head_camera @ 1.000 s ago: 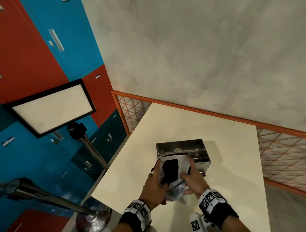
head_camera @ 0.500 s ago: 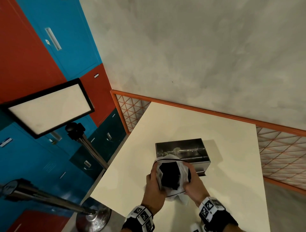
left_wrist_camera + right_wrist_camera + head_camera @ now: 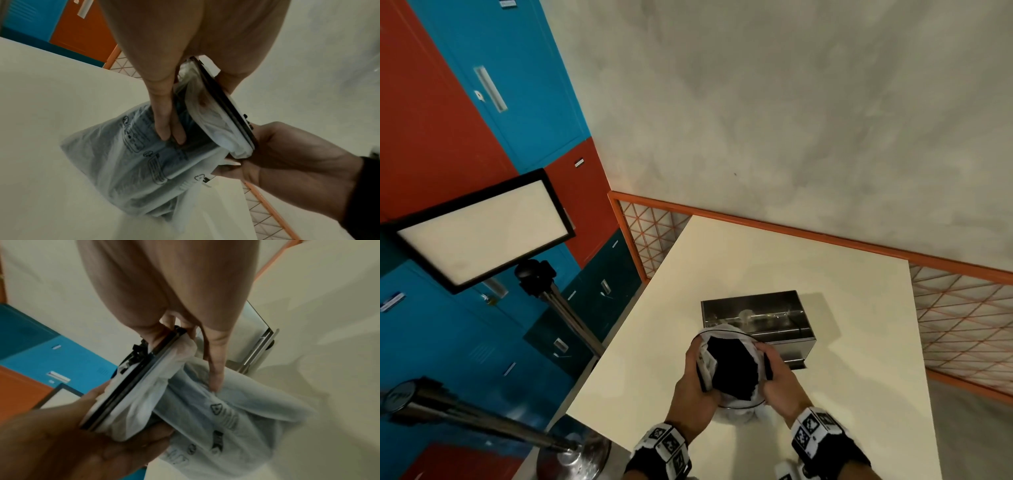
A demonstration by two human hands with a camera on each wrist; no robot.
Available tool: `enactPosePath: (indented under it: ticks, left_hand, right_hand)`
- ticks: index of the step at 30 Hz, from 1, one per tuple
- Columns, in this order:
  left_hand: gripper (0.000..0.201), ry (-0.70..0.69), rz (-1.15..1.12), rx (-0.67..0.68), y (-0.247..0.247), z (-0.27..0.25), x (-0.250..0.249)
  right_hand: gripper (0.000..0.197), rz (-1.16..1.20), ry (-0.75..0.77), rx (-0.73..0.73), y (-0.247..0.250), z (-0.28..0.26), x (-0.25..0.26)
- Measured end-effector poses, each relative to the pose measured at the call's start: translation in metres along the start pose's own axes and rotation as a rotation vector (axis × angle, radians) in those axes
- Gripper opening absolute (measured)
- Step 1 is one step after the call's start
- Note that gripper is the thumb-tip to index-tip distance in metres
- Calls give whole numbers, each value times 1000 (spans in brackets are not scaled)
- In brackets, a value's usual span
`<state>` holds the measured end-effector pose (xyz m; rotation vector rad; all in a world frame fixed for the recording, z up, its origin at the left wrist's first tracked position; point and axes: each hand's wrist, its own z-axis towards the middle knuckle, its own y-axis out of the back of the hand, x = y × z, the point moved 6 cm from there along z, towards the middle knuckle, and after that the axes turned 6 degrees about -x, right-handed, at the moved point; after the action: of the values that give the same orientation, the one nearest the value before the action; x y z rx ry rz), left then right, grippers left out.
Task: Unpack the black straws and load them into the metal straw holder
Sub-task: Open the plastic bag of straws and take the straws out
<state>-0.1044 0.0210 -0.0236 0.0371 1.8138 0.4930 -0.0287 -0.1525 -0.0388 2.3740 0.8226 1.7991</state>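
Your left hand (image 3: 693,387) grips bag (image 3: 131,162) mouth, fingers curled | right hand (image 3: 779,380) grips opposite rim | black straws (image 3: 732,371) inside bag, above table (image 3: 859,342) | metal straw holder (image 3: 756,318) just behind, open.

Both hands are raised close together at the near edge, wrists banded. The left hand (image 3: 693,390) curls its fingers (image 3: 164,126) round the left side of the plastic bag (image 3: 131,164); the right hand (image 3: 779,383) clasps the bag's right side, index finger extended along it.
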Motion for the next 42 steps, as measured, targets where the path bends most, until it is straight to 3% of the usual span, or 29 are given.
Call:
enactPosePath:
  ticks: [7,13,17,19,24,29,33,42]
  left_hand:
    - [111,44,-81,22,-2,3,9]
    - [112,-4,-117,137,-9,-3,-1]
    - [99,172,-107,231,-8,1,9]
    - [89,225,-36,249,-7,3,15]
    - [79,178,110,212,-11,4,9]
    - [68,83,337,200,-12,7,11]
    - [79,-15,397,237,-15,8,7]
    - [85,-16,422,238,-18,13,11]
  right_hand:
    - [59,25,105,-2,2,4,12]
    - [60,216,-83,-100,3,8,-14]
    - [36,326,-213,-101,6,9,-13]
    - [19,319,-191,-128,9,13,-9]
    - [11,205,-35,-139,6,17,8]
    - [19,109,10,-142,3,25,13]
    - [20,129,22,-167,2,27,13]
    - [9,93,-5,-198,3,36,9]
